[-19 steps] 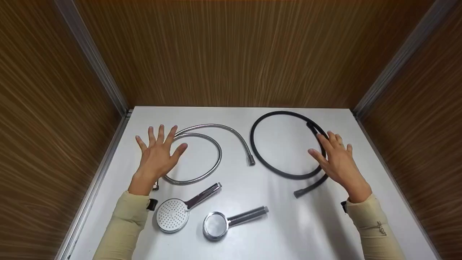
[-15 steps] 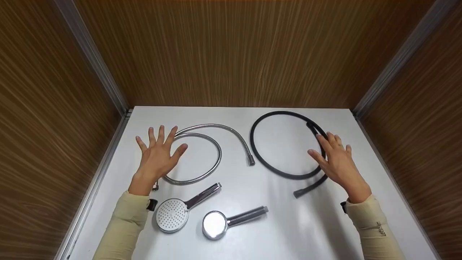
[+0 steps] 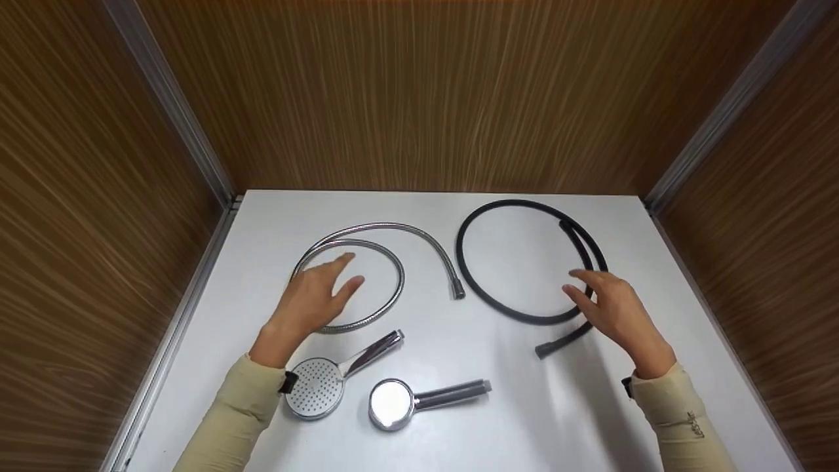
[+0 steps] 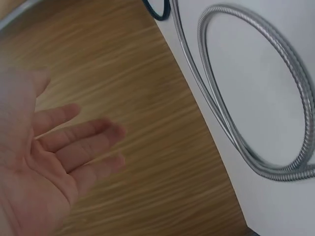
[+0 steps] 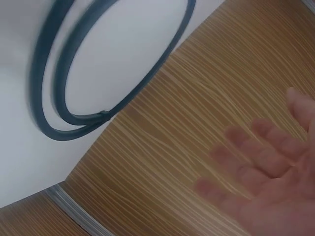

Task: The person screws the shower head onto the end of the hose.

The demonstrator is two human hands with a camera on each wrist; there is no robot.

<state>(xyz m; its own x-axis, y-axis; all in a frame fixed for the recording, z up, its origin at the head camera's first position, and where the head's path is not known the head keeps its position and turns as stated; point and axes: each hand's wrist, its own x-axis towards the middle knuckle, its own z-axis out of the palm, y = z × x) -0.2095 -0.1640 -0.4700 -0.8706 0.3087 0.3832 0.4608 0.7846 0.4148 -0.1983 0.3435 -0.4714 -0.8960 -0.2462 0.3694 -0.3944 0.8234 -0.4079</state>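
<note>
White desk (image 3: 524, 406), wood-grain panels (image 3: 419, 98) around it. Left hand (image 3: 308, 298) in the air, fingers loosely extended, holding nothing, near coiled silver hose (image 3: 402, 275). Right hand (image 3: 613, 305) also loosely open and unladen, near looped black hose (image 3: 460, 252). Perforated shower head (image 3: 315, 388) beside left wrist; second shower head (image 3: 391, 404) between the wrists, nearer the left.

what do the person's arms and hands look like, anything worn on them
Both the left hand and right hand are ungloved. Pale khaki long sleeves cover the forearms; the right one bears small dark lettering. A small black piece shows at each cuff.
</note>
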